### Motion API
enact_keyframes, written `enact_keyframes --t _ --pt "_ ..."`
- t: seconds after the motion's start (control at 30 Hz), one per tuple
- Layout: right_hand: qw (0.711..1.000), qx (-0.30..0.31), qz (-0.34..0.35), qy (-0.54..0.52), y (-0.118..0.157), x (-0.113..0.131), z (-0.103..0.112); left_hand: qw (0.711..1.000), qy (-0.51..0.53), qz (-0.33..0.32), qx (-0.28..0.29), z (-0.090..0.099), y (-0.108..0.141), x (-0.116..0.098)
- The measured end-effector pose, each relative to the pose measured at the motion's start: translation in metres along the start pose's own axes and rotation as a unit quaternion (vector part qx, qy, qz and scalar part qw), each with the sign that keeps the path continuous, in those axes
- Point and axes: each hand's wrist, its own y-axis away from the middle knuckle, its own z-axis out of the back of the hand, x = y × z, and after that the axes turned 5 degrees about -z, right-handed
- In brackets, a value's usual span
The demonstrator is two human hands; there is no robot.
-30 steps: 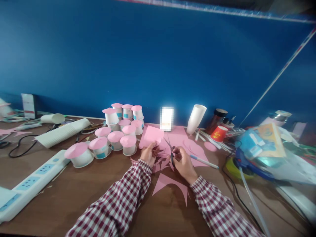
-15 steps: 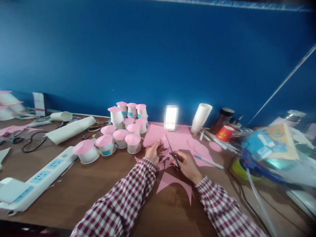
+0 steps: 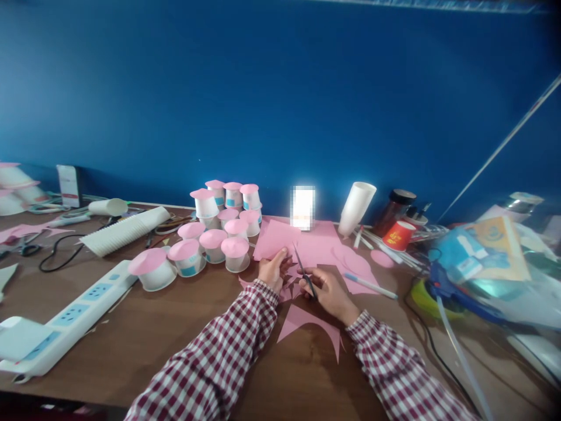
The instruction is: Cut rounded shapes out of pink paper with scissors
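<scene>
My right hand (image 3: 331,292) is closed around the dark handles of a pair of scissors (image 3: 302,266), whose blades point up and to the left. Just left of the blades, my left hand (image 3: 272,270) pinches a piece of pink paper, its edge partly hidden by the fingers. Several pink paper offcuts lie under and between the hands. Behind them rests a larger pink sheet (image 3: 272,237). A curved pink offcut (image 3: 302,321) lies nearest to me, below both hands.
Paper cups with pink paper tops (image 3: 213,245) stand in a group on the left. A white power strip (image 3: 83,310) lies at the front left. On the right are a marker (image 3: 372,286), a stack of white cups (image 3: 357,207), a red cup (image 3: 398,235) and a blue glue gun (image 3: 460,301).
The right hand and scissors have shifted very slightly. The left hand stays almost in place, and the view has moved a little.
</scene>
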Motion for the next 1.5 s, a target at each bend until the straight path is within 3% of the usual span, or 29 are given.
enact_keyframes --t 0.17,0.4,0.5,0.83,1.4,1.5 --pt "0.999 -0.014 -0.007 -0.046 -0.004 -0.004 0.001 0.997 -0.067 0.024 0.018 0.002 0.003 0.002" --pt "0.991 -0.049 -0.001 -0.123 -0.001 0.003 0.002 1.0 -0.027 -0.002 -0.001 0.003 -0.004 0.004" --pt "0.993 -0.025 0.01 -0.119 0.002 0.005 0.003 0.999 -0.026 -0.004 -0.02 0.002 -0.006 0.005" --pt "0.996 0.026 -0.045 -0.075 0.003 0.001 0.004 0.998 -0.002 -0.033 -0.05 -0.002 -0.006 0.004" --pt "0.996 0.018 -0.058 -0.069 0.003 0.003 0.003 0.993 -0.079 -0.09 -0.027 0.003 -0.006 0.009" --pt "0.996 0.016 -0.055 -0.071 0.002 0.001 0.003 0.992 -0.098 -0.075 -0.026 0.005 -0.007 0.011"
